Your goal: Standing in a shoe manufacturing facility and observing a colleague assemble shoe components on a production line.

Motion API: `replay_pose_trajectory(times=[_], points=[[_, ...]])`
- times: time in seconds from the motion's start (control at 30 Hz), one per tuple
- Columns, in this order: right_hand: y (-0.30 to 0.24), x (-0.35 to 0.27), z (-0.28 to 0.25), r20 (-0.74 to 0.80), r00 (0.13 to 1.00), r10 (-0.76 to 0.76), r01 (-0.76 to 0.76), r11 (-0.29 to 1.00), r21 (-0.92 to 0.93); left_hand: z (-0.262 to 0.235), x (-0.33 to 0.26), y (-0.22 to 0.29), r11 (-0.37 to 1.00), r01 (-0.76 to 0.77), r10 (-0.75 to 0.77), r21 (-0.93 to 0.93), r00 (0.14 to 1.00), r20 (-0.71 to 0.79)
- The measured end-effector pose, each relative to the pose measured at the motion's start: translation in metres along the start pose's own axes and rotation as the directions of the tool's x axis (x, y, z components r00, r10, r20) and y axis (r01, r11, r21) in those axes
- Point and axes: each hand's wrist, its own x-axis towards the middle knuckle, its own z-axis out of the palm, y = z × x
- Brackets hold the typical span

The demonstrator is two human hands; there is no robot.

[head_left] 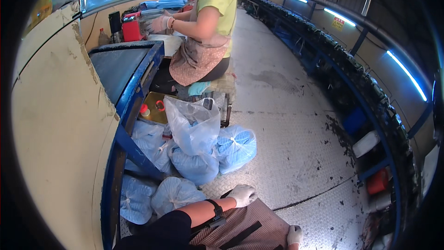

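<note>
My left hand (243, 195), in a whitish knit glove, lies at the far edge of a brown checkered apron (252, 222) over my lap. Its fingers curl down, and whatever may be inside them is hidden. A black strap rings that wrist. My right hand (294, 235), gloved too, is at the apron's right edge near the lower rim; its fingers are too small and hidden to read. Left of my left forearm sits a tied clear bag of blue pieces (173, 196). Farther ahead stands a taller clear bag (194, 125), its top loose, among other bags of blue pieces.
A co-worker (217, 14) in a yellow-green top and gloves sits ahead at a blue-framed bench (134, 76). A cream panel (60, 120) rises at my left. Metal plate floor (277, 143) runs ahead. A long blue-framed rack (337, 69) lines the right side.
</note>
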Motion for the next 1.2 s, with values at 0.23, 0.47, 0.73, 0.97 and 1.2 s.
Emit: replay_pose_trajectory(times=[0.23, 0.47, 0.73, 0.97, 1.2], points=[[0.041, 0.019, 0.017, 0.191, 0.981, -0.013, -0.016, 0.988, 0.150, 0.014, -0.003, -0.005, 1.000, -0.017, 0.017, 0.000, 0.999, -0.029], [0.031, 0.016, 0.012, 0.183, 0.983, -0.006, -0.033, 0.977, 0.210, 0.000, -0.002, 0.001, 0.999, 0.005, -0.005, -0.043, 1.000, 0.010], [0.020, 0.013, -0.002, 0.203, 0.979, 0.022, -0.059, 0.982, 0.178, 0.003, 0.000, 0.000, 0.999, 0.023, -0.025, -0.045, 0.999, -0.032], [-0.023, -0.001, -0.016, 0.043, 0.999, 0.028, -0.024, 0.995, -0.099, -0.004, 0.002, -0.004, 0.997, 0.065, -0.065, -0.038, 0.998, 0.001], [-0.012, 0.007, -0.013, 0.083, 0.996, 0.009, -0.008, 1.000, -0.019, -0.005, 0.008, 0.002, 0.999, 0.033, -0.032, -0.040, 0.999, 0.025]])
